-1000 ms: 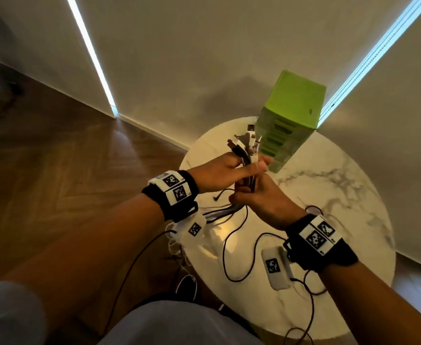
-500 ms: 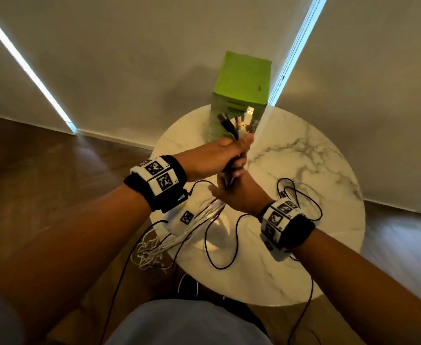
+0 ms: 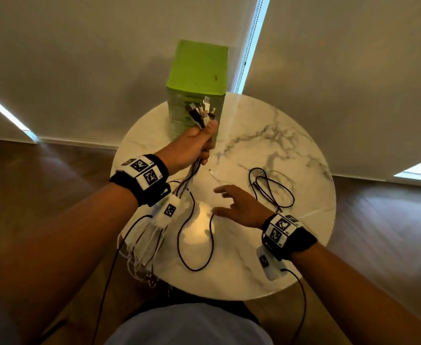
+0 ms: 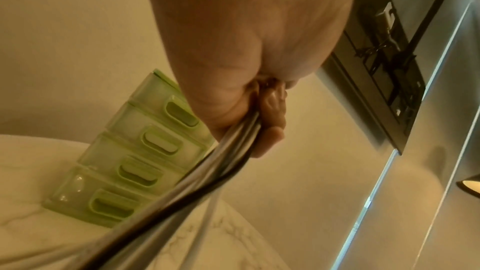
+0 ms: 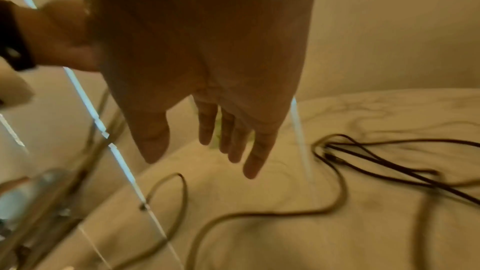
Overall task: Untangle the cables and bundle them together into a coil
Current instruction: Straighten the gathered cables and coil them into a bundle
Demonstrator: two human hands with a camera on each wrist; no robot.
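Above a round white marble-patterned table [image 3: 291, 135], in the head view, the left hand [image 3: 192, 145] is raised with its fingers curled tight round a bundle of black and white cables [image 3: 200, 113], whose plug ends fan out above the fist in front of a green plastic drawer unit [image 3: 199, 70] standing at the table's far edge. The cables trail down from the fist past the left wrist and hang off the table's near left edge. Lower, the right hand [image 3: 239, 205] hovers over the tabletop with fingers spread and holding nothing; a loose black cable loop [image 3: 271, 188] lies on the marble just to its right, and another black strand curves on the table between the two arms. From the left wrist camera, the curled fingers [image 4: 272, 118] clamp grey and black cable strands [image 4: 207, 176] that run down toward the lens, with the green drawers [image 4: 145, 151] behind. From the right wrist camera, the right hand's fingers [image 5: 233, 137] are straight and slightly parted above the marble, touching nothing, with dark cable [image 5: 389, 163] lying to the right.
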